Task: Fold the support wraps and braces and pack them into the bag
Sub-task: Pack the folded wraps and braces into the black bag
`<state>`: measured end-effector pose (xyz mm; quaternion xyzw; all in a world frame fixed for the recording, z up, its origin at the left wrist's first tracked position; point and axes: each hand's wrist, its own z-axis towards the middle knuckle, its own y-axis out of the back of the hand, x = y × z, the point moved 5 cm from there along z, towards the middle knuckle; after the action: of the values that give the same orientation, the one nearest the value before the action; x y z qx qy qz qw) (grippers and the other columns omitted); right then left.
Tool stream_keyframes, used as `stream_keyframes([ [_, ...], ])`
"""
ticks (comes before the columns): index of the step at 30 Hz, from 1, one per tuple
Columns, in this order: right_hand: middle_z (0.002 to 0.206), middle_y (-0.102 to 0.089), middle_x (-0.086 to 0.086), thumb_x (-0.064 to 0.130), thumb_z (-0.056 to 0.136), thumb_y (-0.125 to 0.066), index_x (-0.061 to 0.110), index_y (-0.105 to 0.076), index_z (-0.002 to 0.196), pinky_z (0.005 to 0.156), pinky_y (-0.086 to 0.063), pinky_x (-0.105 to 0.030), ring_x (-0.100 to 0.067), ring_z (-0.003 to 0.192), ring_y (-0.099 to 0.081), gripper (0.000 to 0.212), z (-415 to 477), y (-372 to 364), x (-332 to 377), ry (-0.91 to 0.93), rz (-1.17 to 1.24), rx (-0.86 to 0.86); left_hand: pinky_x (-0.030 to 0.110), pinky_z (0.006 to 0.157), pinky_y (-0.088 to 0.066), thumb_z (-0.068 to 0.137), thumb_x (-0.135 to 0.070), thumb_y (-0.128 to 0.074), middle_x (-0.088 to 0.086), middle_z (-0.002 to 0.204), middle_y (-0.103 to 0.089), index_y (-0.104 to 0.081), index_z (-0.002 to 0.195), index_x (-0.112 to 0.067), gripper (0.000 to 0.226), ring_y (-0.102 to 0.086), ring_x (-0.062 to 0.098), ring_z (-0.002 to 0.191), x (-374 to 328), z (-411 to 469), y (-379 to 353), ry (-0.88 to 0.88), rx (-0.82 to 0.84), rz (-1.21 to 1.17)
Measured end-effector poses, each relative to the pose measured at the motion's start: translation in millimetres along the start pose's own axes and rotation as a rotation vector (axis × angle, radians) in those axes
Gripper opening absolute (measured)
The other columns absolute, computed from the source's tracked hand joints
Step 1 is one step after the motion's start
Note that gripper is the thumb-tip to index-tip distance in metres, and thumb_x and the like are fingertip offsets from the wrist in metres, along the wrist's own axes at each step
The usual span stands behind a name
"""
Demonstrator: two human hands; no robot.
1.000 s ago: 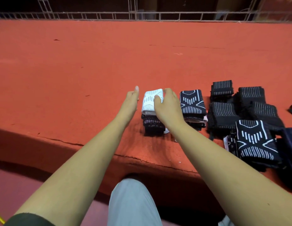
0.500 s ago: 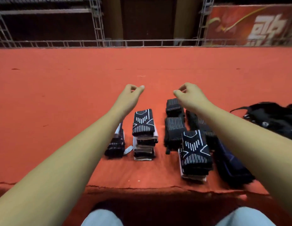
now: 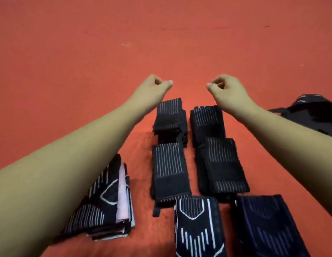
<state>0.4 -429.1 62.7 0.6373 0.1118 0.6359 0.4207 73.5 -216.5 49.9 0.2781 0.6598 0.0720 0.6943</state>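
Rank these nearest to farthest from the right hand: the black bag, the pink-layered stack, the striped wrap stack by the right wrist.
1. striped wrap stack, just beneath the right hand
2. black bag, far right
3. pink-layered stack, lower left

Orange-red carpeted surface (image 3: 87,43) throughout.

A single view is given, worn at head height and tilted forward and down. The red carpeted surface (image 3: 68,52) is seen at close range, the folded wraps (image 3: 168,164) filling the lower centre.
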Motion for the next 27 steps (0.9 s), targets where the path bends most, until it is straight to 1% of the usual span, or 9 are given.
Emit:
stream_keyframes([
  [3,0.083,-0.059,0.004,0.025,0.097,-0.058,0.014,-0.061,0.099,0.074,-0.04,-0.027,-0.018,0.085,-0.056,0.012,8,2,-14,-0.03,-0.024,0.051,0.044,0.097,-0.051,0.097,-0.043,-0.055,0.002,0.108,-0.068,-0.059,0.101,-0.02,0.023,-0.063,0.02,0.105,-3,10,-5,0.053,0.042,0.024],
  [6,0.091,-0.065,-0.003,0.024,0.096,-0.059,0.008,-0.065,0.099,0.082,-0.046,-0.033,-0.021,0.09,-0.06,0.017,2,12,-18,-0.137,-0.01,0.118,0.043,0.097,-0.051,0.097,-0.035,-0.057,0.004,0.107,-0.069,-0.061,0.097,-0.019,0.016,-0.064,0.022,0.104,-9,6,-3,0.154,0.07,-0.007],
  [10,0.091,-0.065,-0.003,0.023,0.097,-0.06,0.006,-0.066,0.1,0.074,-0.037,-0.026,-0.019,0.09,-0.058,0.019,-16,49,1,-0.295,0.056,0.167,0.025,0.071,-0.044,0.098,-0.027,-0.056,0.002,0.093,-0.065,-0.063,0.103,-0.01,0.019,-0.058,0.015,0.08,-40,-22,7,0.248,0.175,0.082],
  [12,0.091,-0.064,-0.003,0.024,0.097,-0.06,0.006,-0.065,0.098,0.073,-0.035,-0.025,-0.018,0.088,-0.057,0.019,-27,72,14,-0.374,0.095,0.166,0.024,0.063,-0.04,0.099,-0.025,-0.054,0.0,0.088,-0.062,-0.063,0.104,-0.009,0.019,-0.053,0.012,0.071,-58,-42,16,0.303,0.202,0.11],
  [14,0.089,-0.063,-0.003,0.024,0.097,-0.059,0.006,-0.064,0.096,0.071,-0.034,-0.025,-0.017,0.086,-0.056,0.018,-35,90,27,-0.429,0.124,0.18,0.025,0.061,-0.039,0.098,-0.022,-0.053,0.003,0.089,-0.062,-0.063,0.104,-0.008,0.019,-0.053,0.015,0.073,-74,-62,22,0.362,0.225,0.07],
  [16,0.087,-0.063,-0.004,0.023,0.097,-0.06,0.007,-0.063,0.093,0.069,-0.034,-0.025,-0.018,0.084,-0.056,0.018,-45,102,36,-0.479,0.156,0.199,0.027,0.063,-0.043,0.097,-0.018,-0.052,0.007,0.091,-0.064,-0.064,0.103,-0.008,0.017,-0.056,0.018,0.079,-86,-82,23,0.42,0.237,0.002],
  [19,0.092,-0.067,-0.008,0.027,0.097,-0.059,0.005,-0.064,0.096,0.073,-0.037,-0.028,-0.021,0.088,-0.06,0.022,-60,107,40,-0.547,0.192,0.226,0.037,0.077,-0.051,0.096,-0.016,-0.052,0.013,0.094,-0.069,-0.064,0.092,-0.016,0.013,-0.06,0.021,0.083,-89,-102,19,0.453,0.259,-0.055],
  [23,0.096,-0.067,-0.005,0.032,0.096,-0.06,0.01,-0.063,0.1,0.081,-0.045,-0.031,-0.022,0.095,-0.063,0.023,-83,99,28,-0.628,0.19,0.298,0.033,0.075,-0.045,0.096,-0.019,-0.05,0.004,0.088,-0.063,-0.061,0.09,-0.022,0.013,-0.058,0.019,0.082,-70,-121,7,0.499,0.33,-0.098],
  [27,0.101,-0.062,-0.003,0.031,0.096,-0.062,0.007,-0.061,0.114,0.075,-0.039,-0.026,-0.017,0.094,-0.056,0.03,-103,101,13,-0.692,0.137,0.313,0.042,0.091,-0.052,0.097,-0.025,-0.054,0.0,0.089,-0.062,-0.058,0.089,-0.023,0.009,-0.06,0.017,0.086,-45,-134,-15,0.616,0.419,-0.095],
])
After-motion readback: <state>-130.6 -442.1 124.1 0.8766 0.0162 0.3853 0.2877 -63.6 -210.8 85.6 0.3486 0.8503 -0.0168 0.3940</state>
